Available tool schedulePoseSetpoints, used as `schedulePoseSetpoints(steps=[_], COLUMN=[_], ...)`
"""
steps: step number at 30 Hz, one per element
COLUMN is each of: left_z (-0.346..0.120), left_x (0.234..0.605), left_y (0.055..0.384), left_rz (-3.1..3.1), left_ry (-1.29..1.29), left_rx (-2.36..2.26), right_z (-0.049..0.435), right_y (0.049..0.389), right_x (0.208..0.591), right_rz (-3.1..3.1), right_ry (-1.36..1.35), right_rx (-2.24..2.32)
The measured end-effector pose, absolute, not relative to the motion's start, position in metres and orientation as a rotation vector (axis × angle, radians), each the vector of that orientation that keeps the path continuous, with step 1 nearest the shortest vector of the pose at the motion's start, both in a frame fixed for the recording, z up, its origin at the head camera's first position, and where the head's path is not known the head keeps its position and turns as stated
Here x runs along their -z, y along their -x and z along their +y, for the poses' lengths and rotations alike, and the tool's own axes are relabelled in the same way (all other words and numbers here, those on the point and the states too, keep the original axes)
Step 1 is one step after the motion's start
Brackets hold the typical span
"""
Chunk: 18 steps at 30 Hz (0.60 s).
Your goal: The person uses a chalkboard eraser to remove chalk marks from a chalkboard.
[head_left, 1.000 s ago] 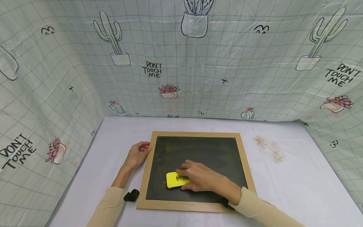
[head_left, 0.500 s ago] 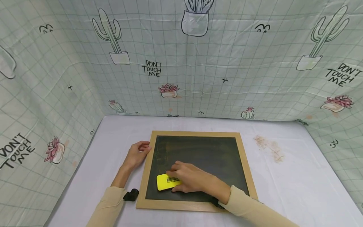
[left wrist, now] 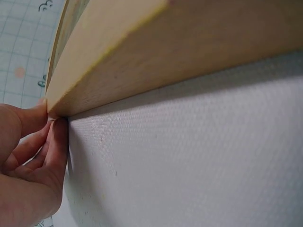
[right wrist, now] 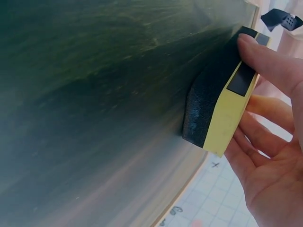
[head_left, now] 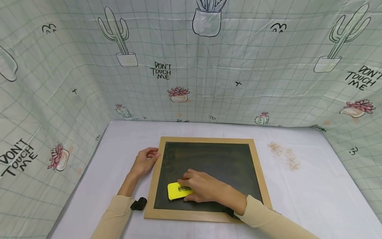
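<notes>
A small chalkboard (head_left: 209, 159) with a pale wooden frame (head_left: 208, 139) lies on the table. My right hand (head_left: 203, 186) grips a yellow board eraser (head_left: 176, 191) by its right end, over the lower left of the dark surface. In the right wrist view the thumb presses one side of the eraser (right wrist: 226, 116) and the fingers are on the other; its dark felt pad faces the board. Beside the frame's left edge, my left hand (head_left: 145, 162) holds the board. The left wrist view has its thumb and fingers (left wrist: 57, 137) at the frame's side (left wrist: 142, 71).
A white cloth covers the table (head_left: 125, 136), with a brownish powdery smudge (head_left: 283, 155) right of the board. Faint yellowish chalk traces (head_left: 170, 159) mark the board's left part. A cactus-print curtain (head_left: 197, 73) closes off the back and sides. Black wrist devices (head_left: 139, 203) sit by the sleeves.
My right hand has slid the eraser left across the board, then slightly back to the right. The left hand has stayed at the frame's left edge.
</notes>
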<state>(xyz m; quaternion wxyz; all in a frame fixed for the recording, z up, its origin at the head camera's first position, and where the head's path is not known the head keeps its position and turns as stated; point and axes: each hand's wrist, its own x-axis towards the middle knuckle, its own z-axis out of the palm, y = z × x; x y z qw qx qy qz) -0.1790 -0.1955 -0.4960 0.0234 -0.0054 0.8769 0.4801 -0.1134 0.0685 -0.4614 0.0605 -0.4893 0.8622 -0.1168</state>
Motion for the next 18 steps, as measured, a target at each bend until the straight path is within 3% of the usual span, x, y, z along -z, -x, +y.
schedulePoseSetpoints(steps=[18], left_z=[-0.194], left_x=[0.495], left_y=[0.179], left_rz=[2.733], left_ry=[-0.016], left_rx=[-1.509], right_z=[0.102], right_y=[0.11], right_x=[0.466], right_rz=[2.65], right_ry=[1.431], right_rx=[0.392])
